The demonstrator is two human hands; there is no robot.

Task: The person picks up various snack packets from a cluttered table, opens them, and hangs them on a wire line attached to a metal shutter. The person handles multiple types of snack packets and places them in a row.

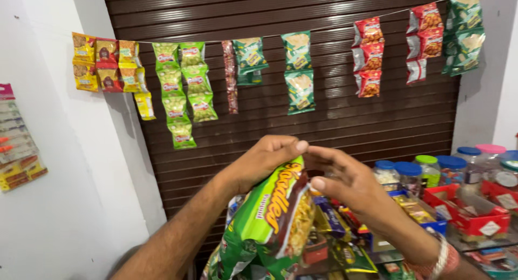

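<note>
Two hands raised before the brown shutter (324, 123): my left hand (264, 158) and right hand (345, 180), fingers pinched on the top edge of a green snack packet (270, 220) hanging over the shop goods, apparently mid-hanging; next, judging, lifting toward the string (216, 41).

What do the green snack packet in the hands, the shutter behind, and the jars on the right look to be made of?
Green snack packet: glossy printed plastic film, judging by its sheen and crinkles. Both the left hand and the right hand pinch its top edge.
Shutter: probably painted metal, with brown horizontal ribbed slats and a dull finish.
Jars: clear, likely plastic, since the contents show through; their coloured lids look matte.
</note>
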